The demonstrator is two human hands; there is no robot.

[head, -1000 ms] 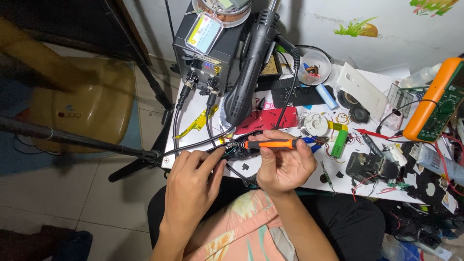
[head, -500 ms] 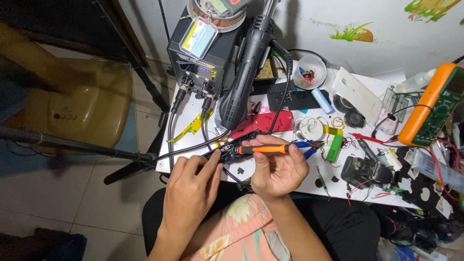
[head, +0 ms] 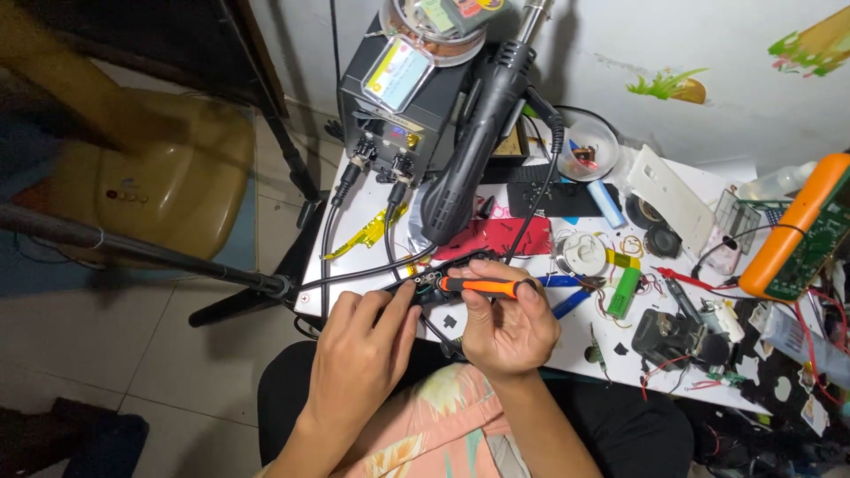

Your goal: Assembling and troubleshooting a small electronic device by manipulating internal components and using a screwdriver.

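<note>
The table (head: 372,208) stands against the wall (head: 708,53). At its rear left sits the station (head: 403,106), with a spool (head: 434,22) on top. The hot-air gun (head: 478,133) leans just right of the station. Right of the gun lies a dish (head: 589,146); further right, a plate (head: 670,199) lies flat. The multimeter (head: 801,226) rests at the far right edge. At the front edge, the left hand (head: 359,358) touches a small device (head: 434,285). The right hand (head: 509,327), just beside it, holds a screwdriver (head: 482,286) above the device. Pliers (head: 567,292) lie right of the screwdriver. A chair (head: 150,186) stands left of the table.
</note>
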